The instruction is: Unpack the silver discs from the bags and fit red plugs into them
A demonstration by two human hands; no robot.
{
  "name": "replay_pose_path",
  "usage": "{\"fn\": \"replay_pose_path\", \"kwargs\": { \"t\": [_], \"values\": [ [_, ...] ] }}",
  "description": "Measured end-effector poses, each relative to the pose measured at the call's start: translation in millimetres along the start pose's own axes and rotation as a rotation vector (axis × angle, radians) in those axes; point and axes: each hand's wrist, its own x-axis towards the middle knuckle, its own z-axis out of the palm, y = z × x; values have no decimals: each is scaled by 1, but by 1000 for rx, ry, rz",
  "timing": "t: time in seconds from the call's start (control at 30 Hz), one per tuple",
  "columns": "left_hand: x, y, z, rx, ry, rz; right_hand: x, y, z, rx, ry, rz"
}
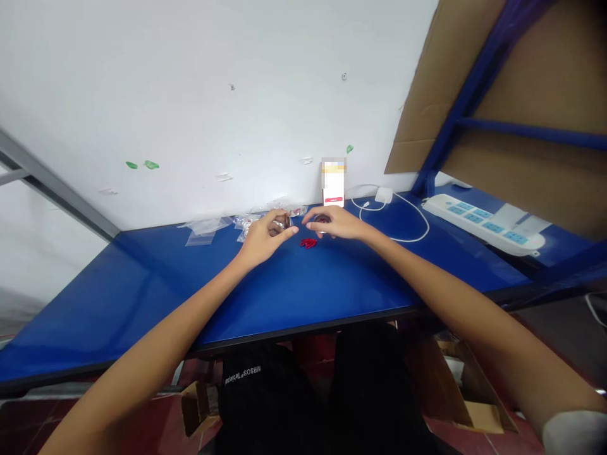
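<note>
Over the back half of the blue table point(284, 297), my left hand point(263, 239) is closed, fingers curled and thumb stretched toward the right. Something shiny and partly clear shows at its fingertips, too small to name. Facing it, my right hand point(339, 222) curves its fingers and thumb around a small object with dark red in it point(323, 219), mostly covered by the fingers. On the table between and just below both hands lies a little heap of red cord-like pieces point(308, 242).
Clear plastic bags point(206, 227) lie along the wall at the left. A lit phone point(334, 186) leans on the wall behind my right hand. A white cable point(420, 237) with a charger point(384, 194) and a power strip point(484, 224) are at the right. Cardboard boxes point(467, 385) stand below.
</note>
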Motion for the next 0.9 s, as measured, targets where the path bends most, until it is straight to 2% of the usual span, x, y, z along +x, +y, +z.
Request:
{"fn": "replay_pose_path", "kwargs": {
  "t": [0.17,0.27,0.4,0.6,0.73,0.9],
  "values": [
    [0,-3,1,68,-14,13,7,3,9,424,12,16],
    [1,-7,1,99,-10,5,10,9,14,558,19,45],
    [1,-16,-4,203,-54,27,9,10,14,567,15,131],
    [3,-21,-14,462,-221,24,7,6,14,618,21,183],
    [4,-20,-19,471,-273,4,8,9,13,662,7,173],
    [5,-25,-24,474,-322,-5,9,10,15,582,27,129]
  ]
}}
